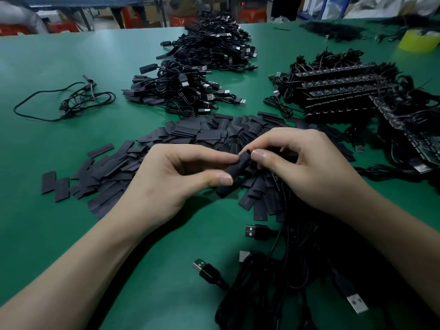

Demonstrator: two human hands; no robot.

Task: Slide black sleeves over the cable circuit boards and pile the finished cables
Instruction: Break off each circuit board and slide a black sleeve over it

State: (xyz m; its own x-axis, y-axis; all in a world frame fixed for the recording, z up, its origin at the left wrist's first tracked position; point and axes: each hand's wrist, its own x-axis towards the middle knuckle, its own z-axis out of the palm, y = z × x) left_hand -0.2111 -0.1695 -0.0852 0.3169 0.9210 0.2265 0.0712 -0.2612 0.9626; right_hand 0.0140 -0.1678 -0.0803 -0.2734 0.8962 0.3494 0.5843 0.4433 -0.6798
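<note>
From the head camera, both forearms reach in over the green table (71, 55). The left hand (171, 177) is palm-inward, its thumb and forefinger pinching a black sleeve (238, 170) just above the table's middle. The right hand (309, 172) meets it at the sleeve's upper end, thumb pressed to the opening and fingers curled tight round a circuit board (276, 179).

Only a thin edge of that board shows under the palm, and how far it sits inside the sleeve cannot be told.

The sleeve looks matte, rounded open and tilted. Flat loose sleeves (190, 134) lie scattered beneath the hands, with the finished cables (190, 91) piled beyond and stacked bare boards (345, 91) to the right.
</note>
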